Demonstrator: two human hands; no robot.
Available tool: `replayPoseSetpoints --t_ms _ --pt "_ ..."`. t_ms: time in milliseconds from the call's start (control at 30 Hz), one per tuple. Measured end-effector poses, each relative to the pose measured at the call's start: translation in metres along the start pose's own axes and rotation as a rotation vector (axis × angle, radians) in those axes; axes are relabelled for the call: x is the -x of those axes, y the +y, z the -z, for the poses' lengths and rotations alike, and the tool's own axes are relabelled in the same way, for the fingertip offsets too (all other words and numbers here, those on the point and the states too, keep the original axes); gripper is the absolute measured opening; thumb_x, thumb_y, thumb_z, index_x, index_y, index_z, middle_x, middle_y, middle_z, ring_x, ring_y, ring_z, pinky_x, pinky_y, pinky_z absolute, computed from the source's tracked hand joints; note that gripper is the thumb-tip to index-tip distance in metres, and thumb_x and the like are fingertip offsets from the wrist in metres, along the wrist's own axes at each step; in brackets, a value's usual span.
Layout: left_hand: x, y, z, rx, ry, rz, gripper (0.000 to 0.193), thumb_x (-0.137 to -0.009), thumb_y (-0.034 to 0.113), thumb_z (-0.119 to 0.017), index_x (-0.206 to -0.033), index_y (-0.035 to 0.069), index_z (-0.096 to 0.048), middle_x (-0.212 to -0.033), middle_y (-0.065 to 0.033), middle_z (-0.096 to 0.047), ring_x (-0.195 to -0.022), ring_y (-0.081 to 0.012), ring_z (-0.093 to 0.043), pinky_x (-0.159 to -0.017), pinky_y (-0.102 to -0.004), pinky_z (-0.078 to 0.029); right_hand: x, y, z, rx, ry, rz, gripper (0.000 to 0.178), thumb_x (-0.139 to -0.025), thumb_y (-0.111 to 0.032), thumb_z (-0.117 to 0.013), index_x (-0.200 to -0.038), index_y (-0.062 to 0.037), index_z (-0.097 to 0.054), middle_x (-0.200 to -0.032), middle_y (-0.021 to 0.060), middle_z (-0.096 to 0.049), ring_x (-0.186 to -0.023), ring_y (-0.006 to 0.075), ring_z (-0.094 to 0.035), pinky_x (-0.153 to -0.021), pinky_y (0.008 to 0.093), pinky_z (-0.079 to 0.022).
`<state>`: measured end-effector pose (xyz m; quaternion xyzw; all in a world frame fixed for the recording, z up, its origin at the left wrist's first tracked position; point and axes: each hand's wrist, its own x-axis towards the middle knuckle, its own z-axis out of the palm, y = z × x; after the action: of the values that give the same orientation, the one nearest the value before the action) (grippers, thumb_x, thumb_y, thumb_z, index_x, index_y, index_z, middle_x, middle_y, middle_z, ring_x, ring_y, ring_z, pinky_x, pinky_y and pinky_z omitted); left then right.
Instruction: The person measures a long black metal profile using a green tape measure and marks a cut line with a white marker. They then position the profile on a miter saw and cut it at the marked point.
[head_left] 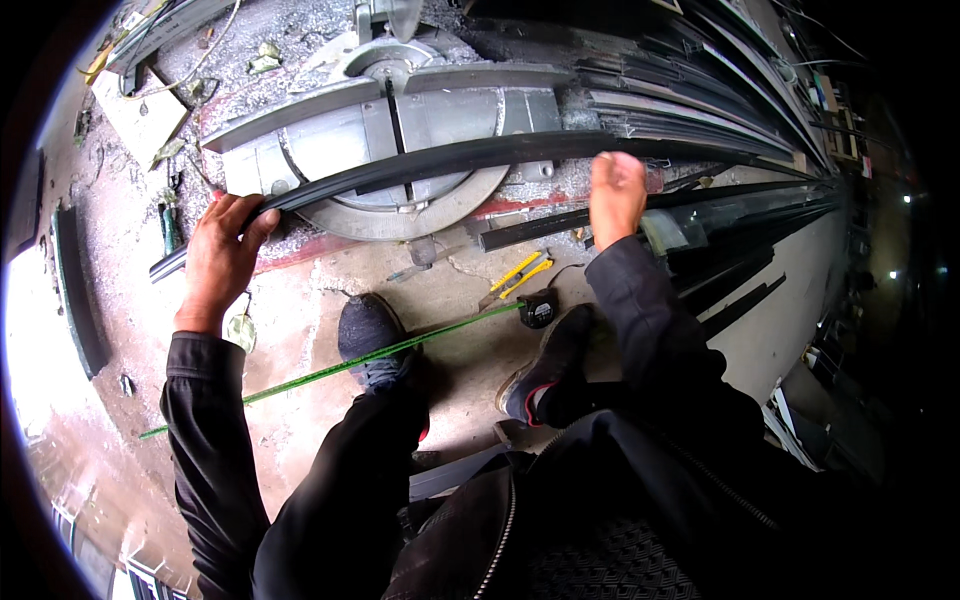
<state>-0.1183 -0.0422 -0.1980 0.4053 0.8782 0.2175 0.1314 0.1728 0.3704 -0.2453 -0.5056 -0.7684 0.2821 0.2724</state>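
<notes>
A long black profile bar (430,162) lies across the round metal table of a mitre saw (445,115), in front of its fence. Near the bar's left end my left hand (222,250) is closed on it, fingers over the top and thumb on the near side. My right hand (617,200) is raised at the near edge of the same bar, farther right. Its fingers look curled but are smeared by motion, so whether they touch the bar is unclear. The saw's head is cut off by the upper edge of the picture.
A tape measure (539,308) with its green blade (330,372) pulled out lies by my shoes, beside a yellow cutter knife (520,277). Several dark profiles (720,205) are stacked at the right. Shavings (290,25) cover the floor around the saw.
</notes>
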Motion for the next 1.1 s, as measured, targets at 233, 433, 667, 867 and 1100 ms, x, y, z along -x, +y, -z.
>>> replayPoseSetpoints --t_ms 233,433,667,867,1100 --pt "0.0 0.005 0.002 0.039 -0.007 0.029 0.031 -0.099 0.03 -0.07 -0.11 0.001 -0.074 -0.099 -0.0156 -0.071 -0.097 -0.036 -0.068 -0.088 -0.0435 -0.053 -0.023 0.047 -0.006 -0.787 -0.218 -0.792 0.033 -0.105 -0.036 -0.065 -0.116 -0.0052 -0.06 -0.105 0.0063 -0.068 -0.087 0.0166 -0.062 -0.075 0.0345 -0.052" --pt "-0.006 0.011 0.006 0.046 -0.028 0.009 0.032 -0.1 0.031 -0.069 -0.108 0.001 -0.074 -0.098 -0.0157 -0.071 -0.094 -0.0362 -0.068 -0.086 -0.0432 -0.052 -0.031 0.039 -0.018 -1.029 -0.098 -0.837 0.027 -0.102 -0.034 -0.073 -0.097 -0.0092 -0.061 -0.091 0.0036 -0.062 -0.08 0.0169 -0.059 -0.073 0.0313 -0.05" --pt "-0.014 0.032 0.009 0.019 -0.1 -0.016 0.032 -0.106 0.032 -0.062 -0.112 0.004 -0.074 -0.096 -0.0119 -0.068 -0.094 -0.0316 -0.066 -0.093 -0.0435 -0.047 -0.013 0.024 -0.023 -1.014 -0.228 -0.791 0.028 -0.105 -0.038 -0.066 -0.101 -0.0116 -0.059 -0.091 0.0019 -0.062 -0.079 0.0137 -0.057 -0.071 0.0298 -0.047" --pt "-0.019 0.044 0.0 -0.105 -0.079 -0.109 0.031 -0.107 0.036 -0.058 -0.111 0.008 -0.073 -0.101 -0.0094 -0.067 -0.103 -0.0304 -0.064 -0.104 -0.0483 -0.043 0.021 -0.012 -0.032 -1.053 -0.326 -0.774 0.023 -0.105 -0.035 -0.066 -0.103 -0.0126 -0.063 -0.094 0.0022 -0.063 -0.081 0.0131 -0.057 -0.071 0.0294 -0.048" --pt "-0.021 0.055 -0.009 -0.169 -0.075 -0.122 0.032 -0.107 0.038 -0.056 -0.106 0.011 -0.073 -0.102 -0.0084 -0.067 -0.116 -0.0292 -0.063 -0.123 -0.0595 -0.028 0.058 -0.035 -0.044 -1.128 -0.466 -0.774 0.021 -0.105 -0.035 -0.066 -0.103 -0.0144 -0.063 -0.1 0.0026 -0.066 -0.086 0.013 -0.059 -0.076 0.029 -0.05"
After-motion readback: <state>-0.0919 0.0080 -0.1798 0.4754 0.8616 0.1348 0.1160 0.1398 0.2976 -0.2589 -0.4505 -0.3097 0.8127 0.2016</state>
